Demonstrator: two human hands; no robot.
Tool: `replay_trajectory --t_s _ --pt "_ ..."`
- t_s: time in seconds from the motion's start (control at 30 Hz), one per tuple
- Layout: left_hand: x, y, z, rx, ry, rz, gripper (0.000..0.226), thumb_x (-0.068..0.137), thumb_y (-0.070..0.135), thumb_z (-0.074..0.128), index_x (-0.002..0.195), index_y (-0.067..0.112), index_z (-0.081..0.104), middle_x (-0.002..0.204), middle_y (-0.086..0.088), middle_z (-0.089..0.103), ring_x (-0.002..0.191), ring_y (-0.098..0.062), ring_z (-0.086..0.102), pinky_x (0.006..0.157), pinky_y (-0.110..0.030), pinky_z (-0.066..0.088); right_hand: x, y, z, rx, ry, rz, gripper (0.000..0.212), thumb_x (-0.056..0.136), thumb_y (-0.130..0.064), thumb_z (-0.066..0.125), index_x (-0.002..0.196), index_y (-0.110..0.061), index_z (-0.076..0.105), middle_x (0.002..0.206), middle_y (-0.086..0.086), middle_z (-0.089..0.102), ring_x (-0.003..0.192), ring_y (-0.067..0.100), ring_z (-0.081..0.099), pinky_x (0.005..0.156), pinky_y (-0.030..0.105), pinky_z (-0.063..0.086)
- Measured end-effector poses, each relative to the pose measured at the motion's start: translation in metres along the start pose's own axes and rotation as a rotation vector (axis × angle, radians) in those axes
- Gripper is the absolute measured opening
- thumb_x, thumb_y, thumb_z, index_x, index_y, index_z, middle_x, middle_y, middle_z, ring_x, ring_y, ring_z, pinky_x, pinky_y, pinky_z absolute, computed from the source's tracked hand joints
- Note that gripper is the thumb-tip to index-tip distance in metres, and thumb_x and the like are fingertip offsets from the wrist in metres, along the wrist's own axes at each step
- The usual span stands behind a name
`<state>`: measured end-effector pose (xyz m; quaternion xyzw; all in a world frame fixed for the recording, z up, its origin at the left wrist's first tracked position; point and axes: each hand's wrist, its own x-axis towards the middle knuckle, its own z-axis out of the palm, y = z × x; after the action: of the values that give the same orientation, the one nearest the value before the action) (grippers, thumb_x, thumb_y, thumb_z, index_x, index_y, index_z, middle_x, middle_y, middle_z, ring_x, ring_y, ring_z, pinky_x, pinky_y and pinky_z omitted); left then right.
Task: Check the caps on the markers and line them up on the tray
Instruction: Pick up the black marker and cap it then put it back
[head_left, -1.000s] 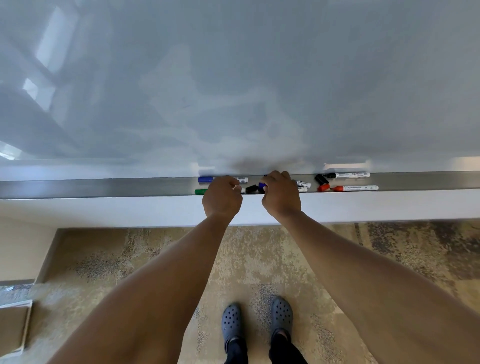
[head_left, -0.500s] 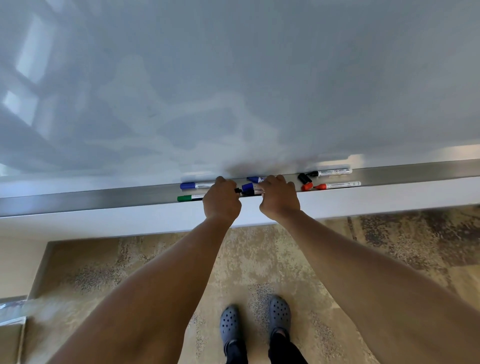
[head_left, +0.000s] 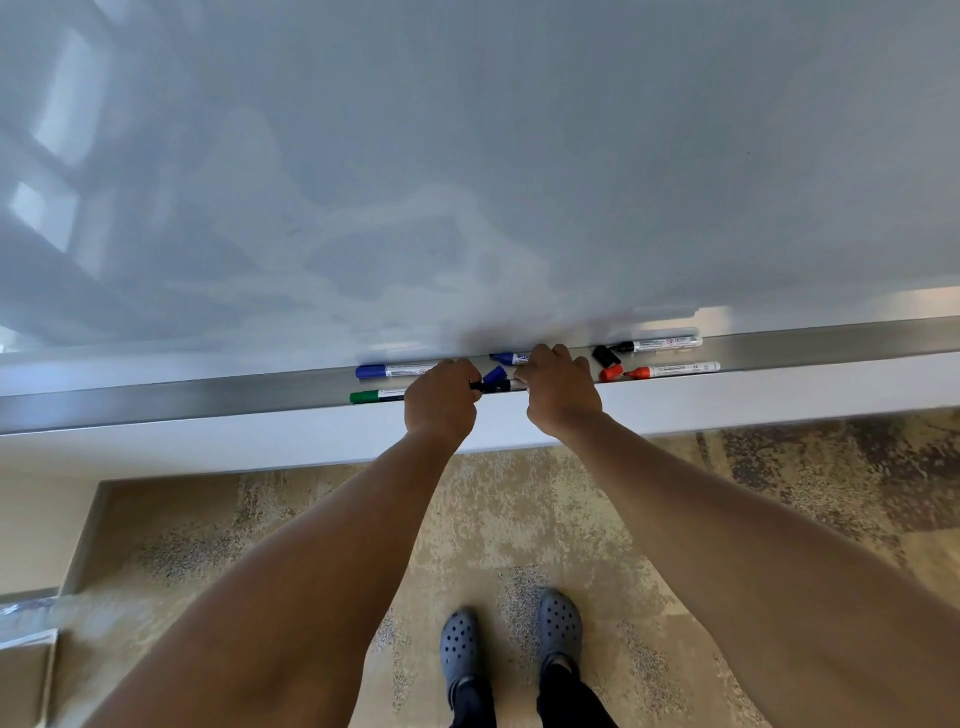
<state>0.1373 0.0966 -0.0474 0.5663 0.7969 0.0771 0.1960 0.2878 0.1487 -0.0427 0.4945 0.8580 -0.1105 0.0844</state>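
1. The tray (head_left: 208, 400) is a long, narrow ledge of brushed grey metal running left to right under a glossy whiteboard (head_left: 467, 156), tilted slightly up to the right in the head view.
2. The left hand (head_left: 441, 402) is curled over the tray's front edge, its fingers closed around the black end of a marker (head_left: 496, 386).
3. That black marker lies with its long axis along the tray; its pale barrel runs right, under the right hand (head_left: 558, 387).
4. The right hand's fingers are bent down over the barrel; whether they clasp it cannot be told for certain, though the hand appears to hold it.
5. A loose blue cap (head_left: 494, 373), short and cylindrical, sits tilted just behind the black marker, between the two hands.
6. A blue-capped marker (head_left: 395, 370) lies at the back of the tray, cap end pointing left; a green-capped marker (head_left: 375, 395) lies in front of it, also cap left.
7. Another blue marker (head_left: 509, 357) at the back shows its blue end left, the rest hidden by the right hand.
8. To the right, an uncapped black marker (head_left: 657, 343) and an uncapped red marker (head_left: 672, 370) lie parallel, tips left, with a loose black cap (head_left: 605, 355) and red cap (head_left: 611, 372) near their tips.
9. Below is mottled beige carpet (head_left: 779, 493) and grey perforated clogs (head_left: 511, 636).
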Motion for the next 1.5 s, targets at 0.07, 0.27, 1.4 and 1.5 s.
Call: replay_trajectory --t_s 0.07,0.27,1.4,1.5 --pt "0.0 0.0 0.0 0.002 -0.007 0.011 0.021 0.091 0.017 0.063 0.107 0.03 0.067 0.103 0.002 0.067 0.093 -0.021 0.064 0.073 -0.031 0.05 -0.001 0.001 0.0 0.013 0.005 0.002 0.039 0.087 -0.009 0.055 0.124 -0.018 0.06 0.12 0.007 0.049 0.113 0.028 0.043 0.091 0.042 0.039" --pt "-0.003 0.002 -0.003 -0.046 0.027 0.002 0.02 0.092 0.016 0.064 0.108 0.028 0.068 0.105 0.005 0.066 0.094 -0.019 0.064 0.072 -0.03 0.049 -0.007 0.003 -0.002 0.051 0.046 0.012 0.042 0.085 -0.006 0.054 0.124 -0.021 0.058 0.117 0.007 0.054 0.113 0.029 0.043 0.089 0.043 0.039" --pt "-0.067 0.056 -0.174 -0.391 0.419 0.31 0.022 0.094 0.012 0.061 0.113 0.018 0.069 0.108 0.003 0.062 0.093 -0.01 0.061 0.078 -0.017 0.039 -0.069 -0.014 -0.161 0.124 0.744 -0.1 0.04 0.072 -0.004 0.06 0.104 -0.028 0.067 0.1 -0.003 0.06 0.091 0.026 0.056 0.076 0.04 0.037" --pt "-0.069 0.059 -0.186 -0.415 0.428 0.389 0.022 0.095 0.013 0.061 0.114 0.017 0.07 0.107 0.0 0.064 0.097 -0.012 0.06 0.082 -0.016 0.04 -0.071 -0.015 -0.174 0.136 0.797 -0.147 0.039 0.073 -0.004 0.06 0.104 -0.028 0.067 0.101 -0.005 0.061 0.09 0.024 0.056 0.078 0.04 0.038"
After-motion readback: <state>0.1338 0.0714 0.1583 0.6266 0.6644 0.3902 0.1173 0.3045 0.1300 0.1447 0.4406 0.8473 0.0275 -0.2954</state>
